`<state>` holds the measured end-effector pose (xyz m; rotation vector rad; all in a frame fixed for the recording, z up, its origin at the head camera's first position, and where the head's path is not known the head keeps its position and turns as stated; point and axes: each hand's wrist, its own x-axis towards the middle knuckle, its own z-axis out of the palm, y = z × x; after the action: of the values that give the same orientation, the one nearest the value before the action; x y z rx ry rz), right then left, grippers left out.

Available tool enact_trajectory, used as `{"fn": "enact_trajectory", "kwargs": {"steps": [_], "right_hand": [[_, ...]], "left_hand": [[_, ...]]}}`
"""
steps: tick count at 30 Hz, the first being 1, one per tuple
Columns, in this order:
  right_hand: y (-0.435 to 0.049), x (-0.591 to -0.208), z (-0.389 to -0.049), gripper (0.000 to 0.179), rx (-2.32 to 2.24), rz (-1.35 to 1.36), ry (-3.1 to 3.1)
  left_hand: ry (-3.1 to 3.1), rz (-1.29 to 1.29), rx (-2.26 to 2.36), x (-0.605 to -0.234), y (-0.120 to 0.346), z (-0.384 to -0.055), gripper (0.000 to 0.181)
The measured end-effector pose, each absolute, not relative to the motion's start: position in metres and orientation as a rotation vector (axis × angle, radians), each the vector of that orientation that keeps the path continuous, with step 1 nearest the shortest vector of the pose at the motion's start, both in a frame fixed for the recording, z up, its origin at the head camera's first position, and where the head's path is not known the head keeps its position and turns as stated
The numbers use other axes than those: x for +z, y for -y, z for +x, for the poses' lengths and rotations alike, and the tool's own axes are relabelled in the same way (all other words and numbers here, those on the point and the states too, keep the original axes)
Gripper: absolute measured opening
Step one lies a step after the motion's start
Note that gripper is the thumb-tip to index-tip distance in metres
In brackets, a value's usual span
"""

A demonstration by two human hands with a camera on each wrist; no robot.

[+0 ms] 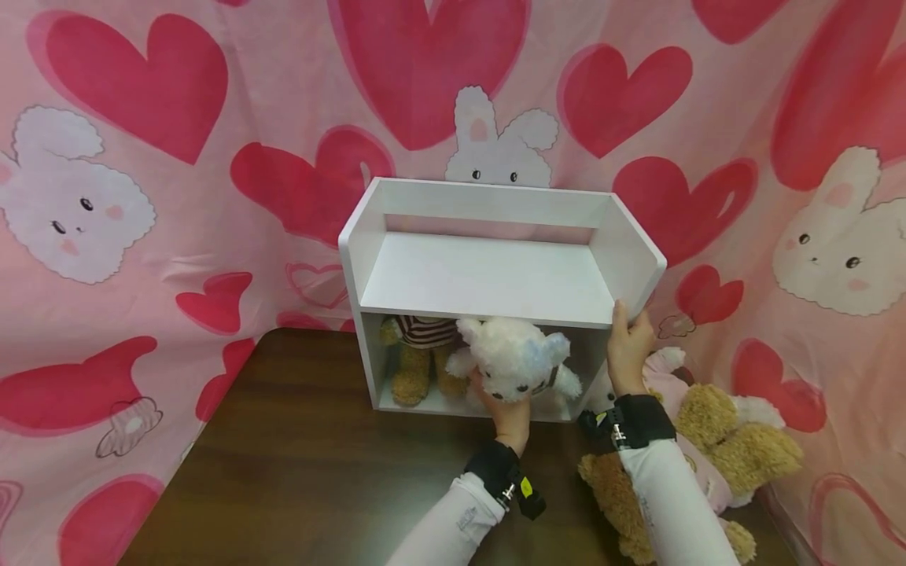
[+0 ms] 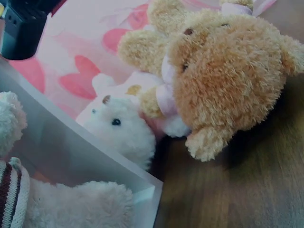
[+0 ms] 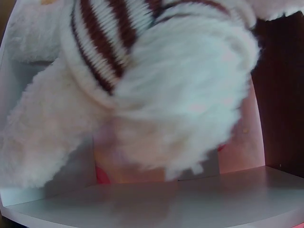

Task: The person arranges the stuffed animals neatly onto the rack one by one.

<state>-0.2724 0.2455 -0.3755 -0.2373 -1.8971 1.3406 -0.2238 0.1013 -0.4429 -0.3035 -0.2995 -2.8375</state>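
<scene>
A white plush bear (image 1: 520,350) is in the lower compartment of a white shelf (image 1: 488,275), at 12 o'clock from the left hand (image 1: 506,413) and 9 o'clock from the right hand (image 1: 629,354). The left holds the bear, fingers mostly hidden; the right grips the shelf's 3 o'clock side panel (image 1: 626,244).

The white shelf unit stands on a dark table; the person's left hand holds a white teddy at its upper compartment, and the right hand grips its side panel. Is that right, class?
Not quite: the head view shows the left hand holding the white teddy at the lower compartment, not the upper one. The rest of the statement stands.
</scene>
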Motion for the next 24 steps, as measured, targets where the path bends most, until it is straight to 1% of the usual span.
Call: {"fn": "enact_trajectory", "kwargs": {"steps": [4,9,11,15,17,19,24], "right_hand": [[-0.247,-0.376,-0.273,0.044,1.342,-0.242,1.895],[-0.247,-0.376,-0.274,0.042,1.332,-0.229,1.881],[-0.247,-0.376,-0.274,0.041,1.327,-0.23,1.878],[-0.246,-0.377,-0.274,0.041,1.322,-0.237,1.876],[-0.246,-0.377,-0.275,0.042,1.326,-0.238,1.88],[-0.246,-0.377,-0.275,0.043,1.33,-0.239,1.886],[-0.246,-0.376,-0.275,0.045,1.352,-0.244,1.898]], "left_hand": [[0.49,-0.193,-2.717,-0.447,-0.105,-0.228,0.029],[1.025,0.007,-2.356,-0.451,-0.105,-0.234,0.039],[1.061,0.008,-2.314,-0.452,-0.105,-0.237,0.033],[0.751,-0.153,-2.52,-0.456,-0.105,-0.243,0.018],[0.607,-0.203,-2.606,-0.457,-0.106,-0.246,0.015],[0.512,-0.222,-2.668,-0.458,-0.106,-0.249,0.017],[0.413,-0.193,-2.799,-0.461,-0.107,-0.253,0.03]]}}
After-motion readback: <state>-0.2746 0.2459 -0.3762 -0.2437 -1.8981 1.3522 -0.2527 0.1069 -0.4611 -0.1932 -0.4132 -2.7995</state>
